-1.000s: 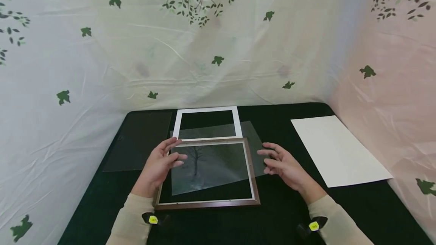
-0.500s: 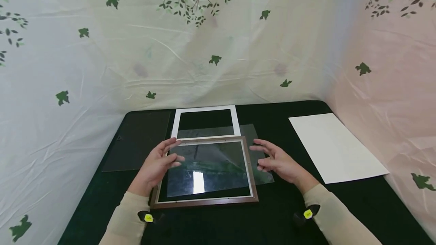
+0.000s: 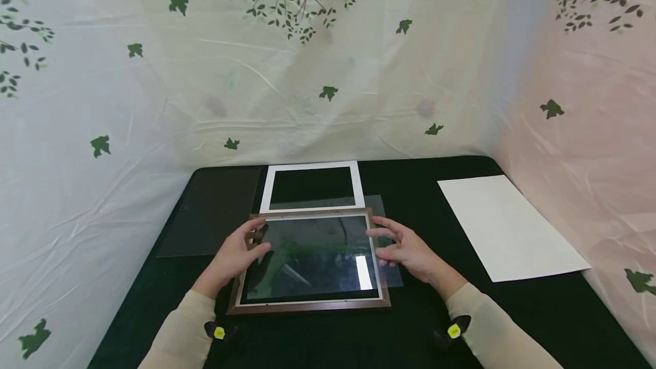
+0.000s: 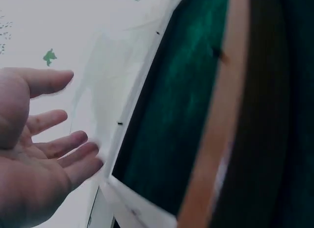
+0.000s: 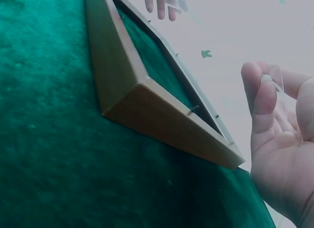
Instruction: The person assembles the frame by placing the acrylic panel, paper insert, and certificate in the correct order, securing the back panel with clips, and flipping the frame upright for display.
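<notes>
A clear sheet, glossy with a bright reflection, lies across the opening of a brown picture frame in the head view, slightly above it as far as I can tell. Its right end reaches past the frame. My right hand pinches the sheet's right side; a clear corner shows between thumb and fingers in the right wrist view. At the left side, my left hand has its fingers extended and spread near the sheet's edge. Small pins stick out along the frame's inner rim.
Behind the frame lies a white mat border. A dark backing board is at the back left, and a white sheet at the right. The dark tabletop meets printed fabric walls.
The clear sheet has shifted left and straightened over the frame. My right hand has moved left with it. The left hand's fingers have spread apart near the frame's left side.
</notes>
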`<state>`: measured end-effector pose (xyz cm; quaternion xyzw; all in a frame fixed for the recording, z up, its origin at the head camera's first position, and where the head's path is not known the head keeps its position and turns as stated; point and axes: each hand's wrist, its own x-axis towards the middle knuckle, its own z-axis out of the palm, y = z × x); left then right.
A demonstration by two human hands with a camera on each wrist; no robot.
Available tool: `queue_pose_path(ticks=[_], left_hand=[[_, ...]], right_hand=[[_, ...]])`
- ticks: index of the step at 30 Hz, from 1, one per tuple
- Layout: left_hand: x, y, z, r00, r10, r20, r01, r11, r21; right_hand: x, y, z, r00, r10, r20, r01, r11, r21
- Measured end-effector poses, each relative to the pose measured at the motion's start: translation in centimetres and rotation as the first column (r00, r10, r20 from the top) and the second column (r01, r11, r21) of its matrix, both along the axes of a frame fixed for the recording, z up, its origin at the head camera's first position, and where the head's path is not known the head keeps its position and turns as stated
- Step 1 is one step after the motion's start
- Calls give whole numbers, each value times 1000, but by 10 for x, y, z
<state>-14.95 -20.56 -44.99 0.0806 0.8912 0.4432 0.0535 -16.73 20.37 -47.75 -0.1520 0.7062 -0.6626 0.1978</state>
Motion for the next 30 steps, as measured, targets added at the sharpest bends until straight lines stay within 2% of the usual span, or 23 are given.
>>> queue_pose_path(ticks=[2,4,7,9,13,24,30], left_hand=[[2,-4,-4,998,-34,-53,29,994,-109],[4,-7,-8,993,-69,-92,48,975,-216],[7,-12,-16,990,-105,-92,70,944,-322],[9,-14,-20,991,-114,-75,80,931,-357],[11,-16,-26,992,-109,-66,77,925,-373],[10,-20,-31,992,-91,-90,54,936,-348],[9,-22,-36,990,-109,-85,68,921,-383]], right_hand=[[1,-4,-1,1000,6,-5,-6,1000,3],[2,-7,-2,1000,13,-7,-13,1000,4],[3,-12,-4,1000,24,2,-24,1000,-5],[5,-15,-5,999,35,16,-35,999,-23],[6,-19,-8,999,44,28,-43,998,-46],[6,-24,-10,998,19,53,-16,999,-49],[7,-28,-11,998,27,65,-25,999,-38]])
